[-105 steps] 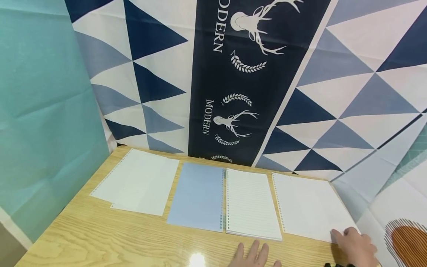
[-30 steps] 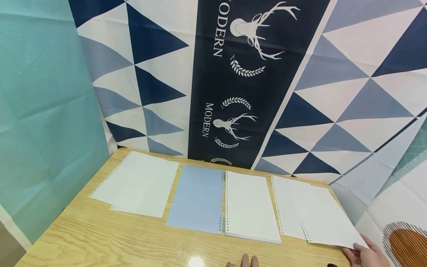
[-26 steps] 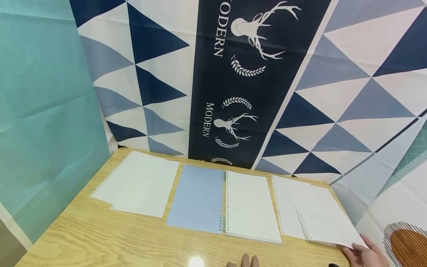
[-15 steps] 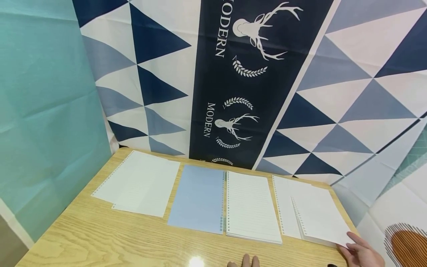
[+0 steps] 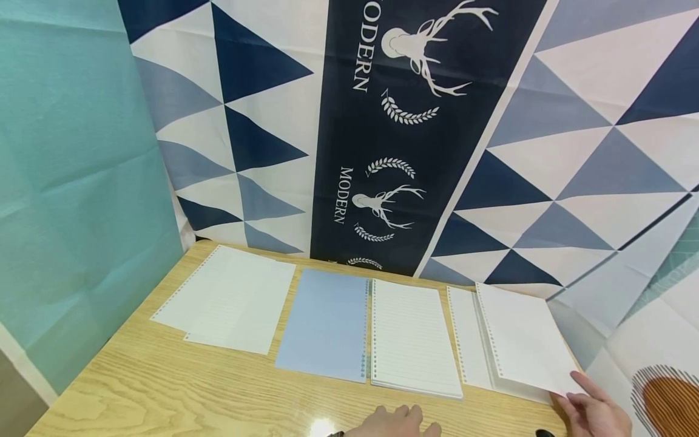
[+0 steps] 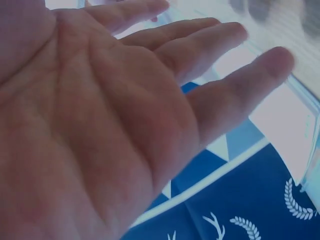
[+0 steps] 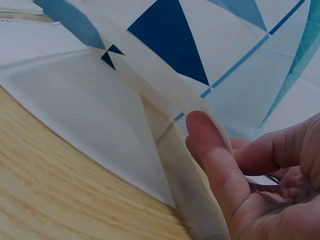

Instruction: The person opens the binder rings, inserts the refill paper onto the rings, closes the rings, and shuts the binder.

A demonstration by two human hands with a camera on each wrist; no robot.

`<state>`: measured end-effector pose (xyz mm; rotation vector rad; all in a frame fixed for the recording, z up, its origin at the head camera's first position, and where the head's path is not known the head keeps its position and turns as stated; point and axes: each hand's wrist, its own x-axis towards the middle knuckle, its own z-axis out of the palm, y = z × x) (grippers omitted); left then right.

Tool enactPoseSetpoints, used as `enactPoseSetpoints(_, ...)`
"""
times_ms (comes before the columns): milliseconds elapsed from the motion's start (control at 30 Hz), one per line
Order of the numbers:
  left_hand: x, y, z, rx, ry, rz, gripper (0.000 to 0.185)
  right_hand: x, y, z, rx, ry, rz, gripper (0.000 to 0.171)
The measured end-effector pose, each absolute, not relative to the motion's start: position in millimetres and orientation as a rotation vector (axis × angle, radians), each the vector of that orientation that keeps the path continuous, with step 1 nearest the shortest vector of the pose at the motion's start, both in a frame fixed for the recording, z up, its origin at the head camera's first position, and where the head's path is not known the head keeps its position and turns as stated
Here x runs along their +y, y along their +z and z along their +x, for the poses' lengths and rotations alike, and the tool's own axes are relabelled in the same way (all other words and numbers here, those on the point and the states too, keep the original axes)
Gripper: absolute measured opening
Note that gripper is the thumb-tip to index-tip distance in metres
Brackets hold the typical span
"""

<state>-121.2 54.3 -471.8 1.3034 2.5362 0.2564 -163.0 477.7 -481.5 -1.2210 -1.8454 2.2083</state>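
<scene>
Right hand (image 5: 592, 413): pinches the near corner of the loose sheet (image 5: 524, 337).
Sheet: far right of the tabletop (image 5: 164, 394), atop the paper pile (image 5: 466, 346).
Left hand (image 5: 393, 423): flat, fingers loose, holding nothing.
Tip: go slow, match the punched holes.

Pale blue sheet (image 5: 324, 325), white lined pages (image 5: 412, 331), navy triangle-patterned cloth (image 5: 262, 115) (deer emblems), seemingly light woodgrain table (image 5: 164, 394).

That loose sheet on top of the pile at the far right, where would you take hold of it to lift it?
Probably at the near right corner of the loose sheet, coming from the table's right edge. That corner juts past the pile below and curls up, as the right wrist view shows, so a thumb slips under easily. The right hand already pinches it there. The punched left edge lies flat and tears more easily.
</scene>
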Motion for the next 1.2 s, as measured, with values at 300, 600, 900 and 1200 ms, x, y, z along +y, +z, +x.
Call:
enactPoseSetpoints(300,39,-442,-127,2.625,0.280,1.458,0.053,468,-468,-166,-1.882,2.187,-1.180,0.067)
enactPoseSetpoints(600,31,-423,-142,2.703,0.296,1.294,0.066,450,-464,-171,-1.538,2.307,-1.090,0.070)
enactPoseSetpoints(900,9,-411,-148,2.885,0.391,1.140,0.068,442,-453,-168,-1.518,2.347,-1.015,0.065)
enactPoseSetpoints(1200,-6,-405,-158,2.909,0.502,0.995,0.070,432,-446,-170,-1.496,2.321,-0.966,0.066)
